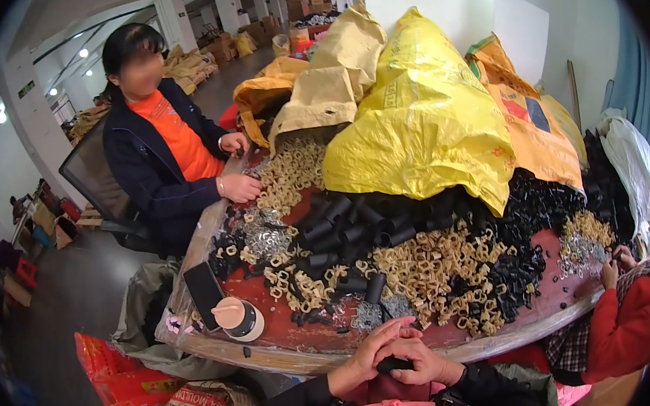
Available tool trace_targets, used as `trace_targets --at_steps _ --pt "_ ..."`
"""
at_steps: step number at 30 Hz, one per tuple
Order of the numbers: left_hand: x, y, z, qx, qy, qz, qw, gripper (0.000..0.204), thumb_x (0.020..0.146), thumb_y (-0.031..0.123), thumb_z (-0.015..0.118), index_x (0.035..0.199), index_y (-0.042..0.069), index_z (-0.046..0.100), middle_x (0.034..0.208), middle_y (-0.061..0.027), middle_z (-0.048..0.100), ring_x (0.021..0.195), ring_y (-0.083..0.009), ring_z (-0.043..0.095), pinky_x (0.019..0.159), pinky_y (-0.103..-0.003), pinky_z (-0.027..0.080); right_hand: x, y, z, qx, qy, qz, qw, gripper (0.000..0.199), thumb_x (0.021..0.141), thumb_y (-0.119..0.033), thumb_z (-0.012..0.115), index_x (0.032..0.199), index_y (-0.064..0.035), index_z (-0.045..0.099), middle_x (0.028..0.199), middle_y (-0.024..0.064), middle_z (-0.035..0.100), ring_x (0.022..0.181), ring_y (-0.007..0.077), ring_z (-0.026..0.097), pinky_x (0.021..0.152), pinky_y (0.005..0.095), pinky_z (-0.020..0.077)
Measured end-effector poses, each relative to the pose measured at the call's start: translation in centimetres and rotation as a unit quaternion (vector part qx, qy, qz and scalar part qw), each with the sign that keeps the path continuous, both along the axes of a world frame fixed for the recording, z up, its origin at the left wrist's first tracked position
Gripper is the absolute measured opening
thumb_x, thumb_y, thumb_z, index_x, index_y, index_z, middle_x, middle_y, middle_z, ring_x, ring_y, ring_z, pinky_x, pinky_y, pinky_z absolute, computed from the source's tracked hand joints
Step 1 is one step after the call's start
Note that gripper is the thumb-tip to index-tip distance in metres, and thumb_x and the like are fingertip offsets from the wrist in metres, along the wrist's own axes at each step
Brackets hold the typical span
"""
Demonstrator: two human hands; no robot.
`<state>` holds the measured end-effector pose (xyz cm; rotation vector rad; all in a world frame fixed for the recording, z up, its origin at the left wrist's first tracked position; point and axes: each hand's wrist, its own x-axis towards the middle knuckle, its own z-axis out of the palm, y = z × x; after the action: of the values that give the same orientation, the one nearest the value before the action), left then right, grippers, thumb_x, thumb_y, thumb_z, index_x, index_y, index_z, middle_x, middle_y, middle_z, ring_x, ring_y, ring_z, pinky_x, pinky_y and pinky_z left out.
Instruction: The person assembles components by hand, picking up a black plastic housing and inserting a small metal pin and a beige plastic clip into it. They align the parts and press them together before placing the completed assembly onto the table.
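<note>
A small black tube piece [392,364] is pinched between the closed left hand [369,354] and right hand [424,364] at bottom centre, while big heaps of black tubes [350,224] and cream rings [431,263] are left unsorted on the table [290,337], so plenty remains by the look of it.

You get even, bright indoor light from ceiling lamps [83,52]; soft shadows, mild glare on yellow sack [417,110], heavy fisheye bending, black vignette corners.
</note>
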<state>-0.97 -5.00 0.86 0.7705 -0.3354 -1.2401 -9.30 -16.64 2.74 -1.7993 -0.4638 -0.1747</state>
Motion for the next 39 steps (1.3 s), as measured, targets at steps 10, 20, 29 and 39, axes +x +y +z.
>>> trace_targets --at_steps 10,20,29,39 --pt "-1.0 -0.6 -0.2 0.009 0.003 -0.014 1.000 0.052 0.086 0.038 0.039 0.119 -0.002 0.040 0.107 -0.0148 0.052 0.100 -0.0218 0.051 0.087 -0.033 0.040 -0.7 -0.4 -0.2 0.008 0.003 0.017 1.000 0.030 0.069 -0.019 0.056 0.093 -0.0025 0.054 0.089 0.0108 0.055 0.085 0.0270 0.054 0.079 0.0353 0.0402" --pt "-2.9 0.8 -3.7 0.033 0.149 0.030 0.988 0.032 0.087 0.025 0.048 0.112 0.006 0.046 0.106 -0.0068 0.053 0.097 -0.0174 0.053 0.083 -0.030 0.045 -2.5 -1.7 -2.3 -0.172 -0.072 -0.168 0.968 0.040 0.068 -0.024 0.059 0.101 -0.0019 0.051 0.086 0.0142 0.052 0.083 0.0311 0.051 0.074 0.0376 0.0401" --pt "-2.4 0.7 -5.6 0.050 0.166 0.051 0.983 0.025 0.084 0.007 0.050 0.110 0.006 0.047 0.100 -0.0047 0.055 0.087 -0.0138 0.056 0.072 -0.025 0.048 -1.5 -1.5 -2.4 -0.137 -0.059 -0.171 0.974 0.047 0.066 -0.024 0.061 0.107 -0.0029 0.049 0.092 0.0137 0.052 0.084 0.0309 0.051 0.075 0.0364 0.0398" --pt "-2.8 0.8 -4.3 0.025 0.143 0.016 0.989 0.029 0.084 0.003 0.046 0.112 0.004 0.046 0.102 -0.0063 0.054 0.085 -0.0131 0.056 0.066 -0.023 0.047 -1.4 -1.3 -2.7 -0.164 -0.071 -0.129 0.975 0.039 0.065 -0.019 0.062 0.100 -0.0034 0.053 0.094 0.0129 0.053 0.086 0.0294 0.051 0.074 0.0356 0.0404"
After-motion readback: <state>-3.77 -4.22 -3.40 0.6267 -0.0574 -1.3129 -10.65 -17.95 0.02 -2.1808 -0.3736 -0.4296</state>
